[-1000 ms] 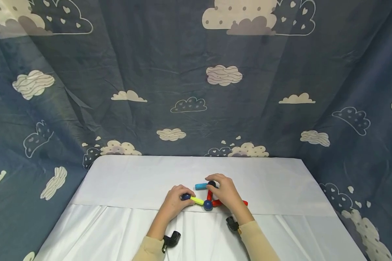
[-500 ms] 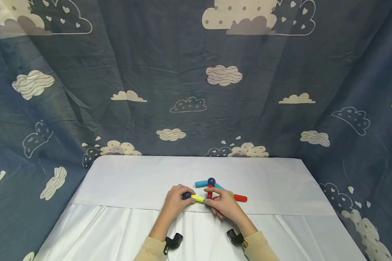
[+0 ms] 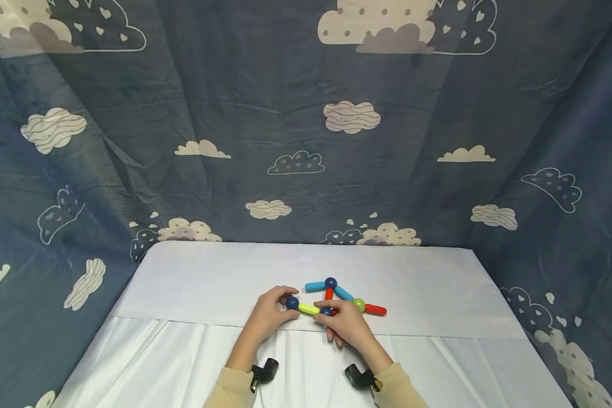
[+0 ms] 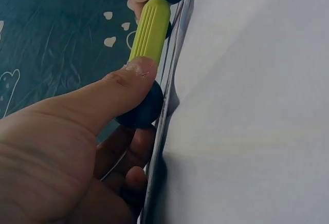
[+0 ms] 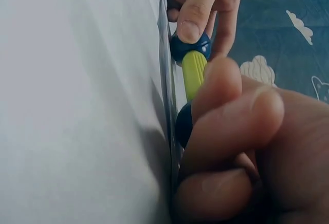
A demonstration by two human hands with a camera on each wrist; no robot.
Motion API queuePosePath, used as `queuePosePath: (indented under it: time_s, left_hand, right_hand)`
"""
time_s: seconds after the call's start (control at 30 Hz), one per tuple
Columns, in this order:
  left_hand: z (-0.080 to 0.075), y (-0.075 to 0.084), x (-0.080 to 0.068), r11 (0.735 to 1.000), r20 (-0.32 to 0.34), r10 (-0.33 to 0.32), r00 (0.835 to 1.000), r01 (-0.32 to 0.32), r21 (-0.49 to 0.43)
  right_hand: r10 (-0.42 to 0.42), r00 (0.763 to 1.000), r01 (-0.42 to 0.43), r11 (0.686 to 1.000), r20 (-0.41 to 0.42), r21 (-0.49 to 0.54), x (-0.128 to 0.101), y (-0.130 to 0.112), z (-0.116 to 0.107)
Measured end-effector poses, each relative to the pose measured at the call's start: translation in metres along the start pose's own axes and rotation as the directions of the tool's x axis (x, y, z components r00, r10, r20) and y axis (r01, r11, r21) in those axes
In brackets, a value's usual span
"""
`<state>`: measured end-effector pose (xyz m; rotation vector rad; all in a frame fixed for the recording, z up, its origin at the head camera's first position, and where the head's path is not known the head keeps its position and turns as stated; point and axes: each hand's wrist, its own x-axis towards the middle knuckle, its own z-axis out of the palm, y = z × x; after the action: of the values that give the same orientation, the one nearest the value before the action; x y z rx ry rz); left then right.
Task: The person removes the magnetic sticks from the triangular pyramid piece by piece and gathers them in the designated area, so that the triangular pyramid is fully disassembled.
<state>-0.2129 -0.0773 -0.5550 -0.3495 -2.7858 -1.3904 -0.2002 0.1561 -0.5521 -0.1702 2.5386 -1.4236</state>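
A magnetic rod-and-ball figure lies on the white table (image 3: 209, 277). My left hand (image 3: 285, 301) pinches a dark blue ball (image 3: 292, 303) (image 4: 141, 108) at the left end of a yellow-green rod (image 3: 308, 309) (image 4: 149, 31) (image 5: 194, 72). My right hand (image 3: 327, 315) grips the second dark blue ball (image 3: 326, 311) (image 5: 184, 124) at the rod's other end. Behind them a third blue ball (image 3: 330, 282) joins a light blue rod (image 3: 314, 286), a red rod (image 3: 328, 294) and another light blue rod (image 3: 344, 293). That rod leads to a green ball (image 3: 358, 305) and a second red rod (image 3: 375, 309).
A dark blue curtain with cloud prints (image 3: 306, 141) hangs close behind and to both sides of the table. The white cloth has a fold line running across just under my hands.
My right hand has come off the far blue ball and pulled back to the near ball at the yellow-green rod's end, uncovering the figure. My left hand has stayed on its ball.
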Motion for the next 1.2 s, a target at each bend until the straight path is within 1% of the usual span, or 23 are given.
queuePosePath:
  time_s: [0.07, 0.13, 0.23, 0.37, 0.63, 0.77, 0.93, 1.1, 1.2]
  left_hand:
    - [-0.002, -0.001, 0.0, 1.0, 0.007, -0.018, 1.0, 0.018, -0.02]
    - [-0.003, -0.002, 0.0, 0.999, 0.009, -0.025, 1.0, 0.025, -0.031]
    - [-0.003, -0.003, 0.001, 0.998, 0.007, -0.032, 0.999, 0.033, -0.049]
    - [-0.003, -0.004, 0.001, 0.997, 0.002, -0.043, 0.999, 0.043, -0.059]
    - [-0.002, -0.005, 0.001, 0.995, -0.001, -0.063, 0.998, 0.063, -0.08]
    - [-0.002, -0.004, 0.001, 0.995, -0.006, -0.069, 0.998, 0.068, -0.074]
    - [-0.003, -0.002, 0.002, 0.996, -0.009, -0.071, 0.997, 0.071, -0.055]
    - [-0.006, -0.003, 0.001, 0.994, -0.04, -0.09, 0.995, 0.087, -0.066]
    - [-0.007, -0.004, 0.001, 0.992, -0.052, -0.097, 0.994, 0.092, -0.09]
  right_hand:
    - [-0.008, 0.999, 0.006, 0.999, -0.033, -0.033, 0.0, -0.001, 0.003]
    - [-0.011, 0.998, 0.008, 0.999, -0.065, -0.044, -0.001, -0.002, 0.006]
    - [-0.009, 0.995, 0.005, 0.999, -0.104, -0.045, -0.002, -0.004, 0.009]
    - [0.006, 0.992, -0.011, 0.999, -0.128, -0.041, -0.003, -0.005, 0.013]
    - [-0.002, 0.994, -0.001, 1.0, -0.111, -0.028, -0.003, -0.004, 0.012]
    - [-0.023, 0.994, 0.02, 0.999, -0.11, -0.026, -0.004, -0.005, 0.012]
    - [-0.024, 0.994, 0.023, 1.0, -0.107, -0.018, -0.003, -0.004, 0.011]
    - [-0.016, 0.995, 0.016, 1.0, -0.098, 0.0, -0.003, -0.003, 0.01]
    - [-0.015, 0.995, 0.016, 1.0, -0.098, 0.002, -0.003, -0.002, 0.01]
